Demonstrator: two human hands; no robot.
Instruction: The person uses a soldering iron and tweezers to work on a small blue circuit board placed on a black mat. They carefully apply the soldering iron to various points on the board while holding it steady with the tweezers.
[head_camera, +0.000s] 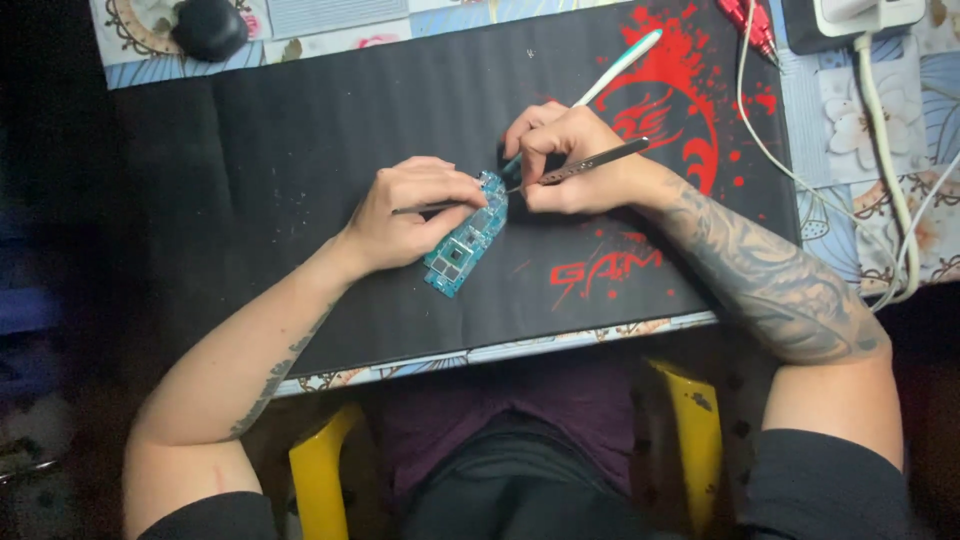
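Knees and a yellow stool frame (318, 470) fill the nearest edge of the view, under the rim of a black desk mat with red splatter print (300, 150). On that mat lies a small teal-blue circuit board (465, 240), its long axis running diagonally from lower left, near the person, up to the right and away. The left hand (405, 215) presses on the board's left flank, fingers closed on a thin dark metal probe (425, 209) that points right across the board's upper part. The right hand (570, 160) sits just beyond the board's far end, curled shut on slim metal tweezers (590, 162) whose tips reach left and down to that upper end; both hands meet there, the left lying a little nearer along the board. A white-and-teal handled tool (620, 65) also rises from the right hand's grip, possibly a brush, though its working end is hidden. Farther off, white cables (880, 120) trail down the right side, and a dark rounded object (208, 28) rests at the far left on a floral-patterned cloth (330, 20)
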